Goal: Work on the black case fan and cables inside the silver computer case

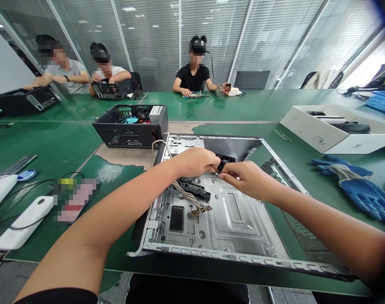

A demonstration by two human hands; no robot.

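An open computer case (243, 223) lies flat on the table before me, its bare metal inside facing up. Over its far part, my left hand (198, 162) is closed in a pinch on a thin dark cable (216, 171). Close against it, my right hand (241, 178) pinches the same cable near a small pale end. Just behind the fingers sits a black fan (225, 160), partly hidden by them. A bundle of beige cables (192, 198) runs across the case's left side, beside a black plastic bracket (195, 189).
A smaller black computer case (132, 131) with parts inside stands beyond. Right are blue gloves (359, 185), a memory stick (282, 135) and a white box (334, 131). White power banks (24, 223) and cables lie left. Several people sit across the green table (255, 107).
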